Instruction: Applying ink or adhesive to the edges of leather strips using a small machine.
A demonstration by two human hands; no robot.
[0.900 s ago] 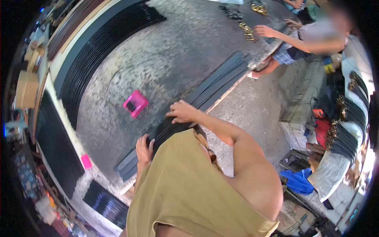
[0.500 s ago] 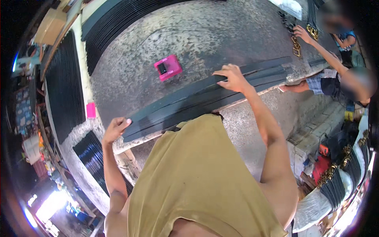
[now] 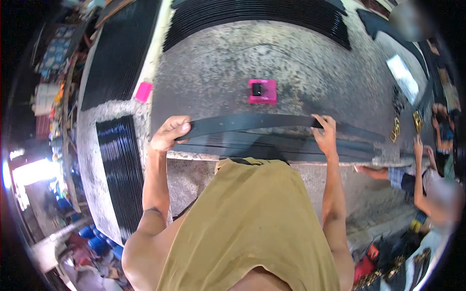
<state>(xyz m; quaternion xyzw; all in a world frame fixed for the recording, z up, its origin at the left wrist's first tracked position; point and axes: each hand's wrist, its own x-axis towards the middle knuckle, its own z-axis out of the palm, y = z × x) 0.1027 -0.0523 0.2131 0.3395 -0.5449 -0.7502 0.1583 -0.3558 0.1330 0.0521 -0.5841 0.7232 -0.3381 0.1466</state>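
Observation:
A long dark strip (image 3: 247,124), looking like a leather belt strap, bows slightly between my hands above the workbench. My left hand (image 3: 171,133) is closed round its left end, thumb on top. Toward its right end, my right hand (image 3: 326,136) pinches a small black piece (image 3: 317,123) against the strip; its exact kind is unclear. More dark strips (image 3: 272,144) lie flat along the bench's near edge, just below the held one. Beyond the strip stands a pink tray (image 3: 270,98) with a small black block or container (image 3: 257,89) in it.
Rows of black strips (image 3: 257,12) line the far edge, with more stacks (image 3: 121,53) on the left. A pink piece (image 3: 143,91) sits on the bench's pale border. At right are brass-coloured buckles (image 3: 395,130), a clear plastic packet (image 3: 403,77) and a co-worker's arm (image 3: 418,169).
The view has turned to the right. My left hand has taken hold of a strip's end, and the strip is now raised off the others. My right hand still pinches the black piece.

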